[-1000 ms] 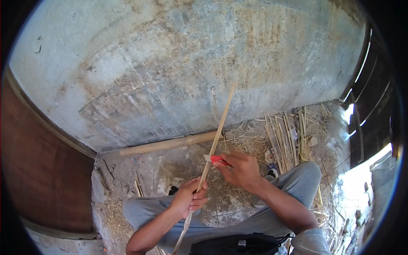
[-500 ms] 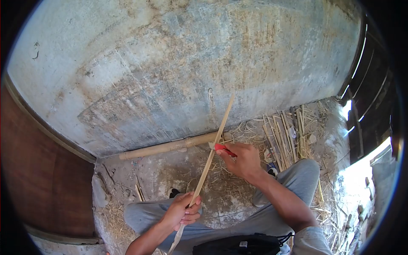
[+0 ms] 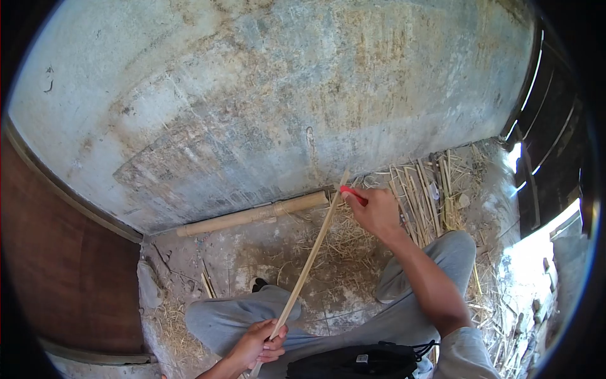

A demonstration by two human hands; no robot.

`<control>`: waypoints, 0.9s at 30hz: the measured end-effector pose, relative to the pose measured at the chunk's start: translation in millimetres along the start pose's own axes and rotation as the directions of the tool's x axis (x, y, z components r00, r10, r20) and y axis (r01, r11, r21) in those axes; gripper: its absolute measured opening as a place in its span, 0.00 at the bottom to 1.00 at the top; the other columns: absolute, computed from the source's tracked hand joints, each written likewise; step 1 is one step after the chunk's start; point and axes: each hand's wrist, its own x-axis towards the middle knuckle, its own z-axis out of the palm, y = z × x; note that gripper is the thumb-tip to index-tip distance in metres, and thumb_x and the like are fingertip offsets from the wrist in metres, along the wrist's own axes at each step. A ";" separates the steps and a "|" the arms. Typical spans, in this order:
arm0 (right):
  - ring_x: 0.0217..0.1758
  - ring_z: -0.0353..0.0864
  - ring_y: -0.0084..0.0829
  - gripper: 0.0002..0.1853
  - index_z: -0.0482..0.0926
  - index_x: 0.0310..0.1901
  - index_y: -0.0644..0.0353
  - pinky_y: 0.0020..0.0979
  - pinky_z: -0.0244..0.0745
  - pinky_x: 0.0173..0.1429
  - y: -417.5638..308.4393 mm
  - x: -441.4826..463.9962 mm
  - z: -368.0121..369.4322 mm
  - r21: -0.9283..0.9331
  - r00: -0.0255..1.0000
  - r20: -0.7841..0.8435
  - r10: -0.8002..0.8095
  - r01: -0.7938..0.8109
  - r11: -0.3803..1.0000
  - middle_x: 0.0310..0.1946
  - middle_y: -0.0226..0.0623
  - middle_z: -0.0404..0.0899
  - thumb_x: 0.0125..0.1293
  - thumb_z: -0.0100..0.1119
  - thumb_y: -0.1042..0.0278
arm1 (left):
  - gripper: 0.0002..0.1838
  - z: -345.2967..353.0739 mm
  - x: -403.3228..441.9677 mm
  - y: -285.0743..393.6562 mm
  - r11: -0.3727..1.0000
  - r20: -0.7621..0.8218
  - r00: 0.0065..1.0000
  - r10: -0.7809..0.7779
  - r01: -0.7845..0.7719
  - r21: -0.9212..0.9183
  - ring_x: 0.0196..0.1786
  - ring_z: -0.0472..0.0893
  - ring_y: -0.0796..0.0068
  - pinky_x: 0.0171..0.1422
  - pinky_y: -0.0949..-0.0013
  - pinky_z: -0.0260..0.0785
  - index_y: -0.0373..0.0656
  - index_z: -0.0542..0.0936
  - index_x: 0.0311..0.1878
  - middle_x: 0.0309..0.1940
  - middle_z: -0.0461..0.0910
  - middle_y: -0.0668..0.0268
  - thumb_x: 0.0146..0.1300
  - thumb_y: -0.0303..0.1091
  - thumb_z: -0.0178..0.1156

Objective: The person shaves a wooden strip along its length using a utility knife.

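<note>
A long pale bamboo strip (image 3: 312, 254) slants up from my lap toward the wall. My left hand (image 3: 262, 343) is closed around its lower part, above my left leg. Near the strip's upper end, my right hand (image 3: 375, 211) grips a red-handled knife (image 3: 353, 194). The blade is hard to make out where it meets the strip.
A thick bamboo pole (image 3: 252, 216) lies along the base of the stained wall (image 3: 265, 107). Thin sticks (image 3: 420, 202) and shavings are heaped at the right. A black bag (image 3: 356, 362) rests on my lap. A brown panel (image 3: 69, 252) stands at the left.
My right hand and the knife have moved up along the strip, away from my body. My left hand has moved down toward my lap with the strip, whose upper end is lower.
</note>
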 end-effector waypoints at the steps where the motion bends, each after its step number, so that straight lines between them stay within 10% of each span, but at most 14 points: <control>1: 0.26 0.84 0.49 0.16 0.88 0.40 0.52 0.45 0.79 0.33 -1.3 -5.3 5.9 -0.015 0.999 -0.002 -0.032 0.032 0.999 0.21 0.44 0.82 0.64 0.64 0.49 | 0.17 -2.3 -2.6 -4.3 1.000 -0.015 1.000 -0.007 0.007 0.001 0.13 0.51 0.88 0.13 0.78 0.42 0.45 0.69 0.38 0.15 0.55 0.77 0.80 0.46 0.42; 12: 0.20 0.79 0.48 0.20 0.87 0.33 0.60 0.44 0.75 0.31 43.3 17.4 14.6 -0.031 0.969 -0.211 0.129 -0.138 0.990 0.17 0.46 0.79 0.66 0.62 0.48 | 0.14 -30.0 -39.9 -43.7 0.996 -0.182 0.983 -0.027 0.010 -0.094 0.12 0.55 0.87 0.12 0.79 0.45 0.48 0.75 0.39 0.14 0.60 0.77 0.78 0.45 0.47; 17: 0.19 0.62 0.20 0.26 0.83 0.28 0.65 0.31 0.59 0.24 15.2 -6.9 21.2 0.438 0.964 0.192 0.185 -0.253 0.863 0.12 0.28 0.67 0.69 0.60 0.47 | 0.13 -34.8 -28.0 -33.7 0.978 -0.219 0.976 -0.007 -0.039 -0.206 0.12 0.55 0.88 0.11 0.80 0.46 0.48 0.74 0.40 0.14 0.60 0.78 0.77 0.45 0.49; 25: 0.22 0.63 0.12 0.20 0.85 0.33 0.65 0.24 0.58 0.25 -13.2 -27.6 17.9 0.485 0.952 0.300 0.063 -0.209 0.849 0.17 0.21 0.71 0.70 0.63 0.53 | 0.13 -45.2 -1.6 -24.5 0.925 -0.040 0.999 0.015 -0.029 -0.379 0.13 0.65 0.81 0.15 0.76 0.58 0.43 0.77 0.47 0.17 0.68 0.73 0.77 0.42 0.49; 27: 0.22 0.64 0.12 0.19 0.87 0.37 0.64 0.24 0.60 0.25 -29.8 -38.4 10.9 0.453 0.957 0.291 0.004 -0.141 0.880 0.17 0.22 0.72 0.69 0.64 0.52 | 0.20 -33.2 1.7 -12.6 0.964 0.026 0.999 0.028 -0.020 -0.264 0.15 0.53 0.87 0.14 0.80 0.46 0.43 0.72 0.42 0.18 0.57 0.76 0.80 0.49 0.40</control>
